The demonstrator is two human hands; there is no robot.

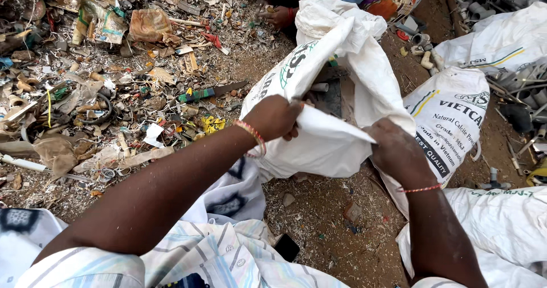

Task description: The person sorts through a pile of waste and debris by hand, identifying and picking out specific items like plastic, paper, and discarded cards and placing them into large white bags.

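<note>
Left hand: the left hand [273, 117] is closed in a fist on the near rim of the white woven sack [336, 94]; a fold of the cloth is pinched between thumb and fingers; a beaded bangle [253, 137] is worn at the wrist.
Right hand: the right hand [399, 151] is clamped on the same rim, just to the right of the left hand; the knuckles are turned up and the fingers are buried in the cloth; a thin red thread [420, 189] is tied round the wrist.
Sack: it is held between both hands and pulled open at the mouth; it rises away from the hands; grey pipe pieces [327, 88] are seen inside, just beyond the left hand.
Printed sack: a second white sack [456, 117] with dark lettering is seen right of the right hand, touching the held one.
Scrap heap: a litter of broken plastic and paper [114, 66] is spread on the dirt, well to the left of the left hand.
Pipe offcuts: grey tubes [524, 88] are piled far right of the right hand.
Other person: another person's hand [279, 17] is seen beyond the sack, on the ground, apart from both hands.
Near ground: a small dark flat object [286, 247] lies below the hands, beside the striped cloth [228, 254].
</note>
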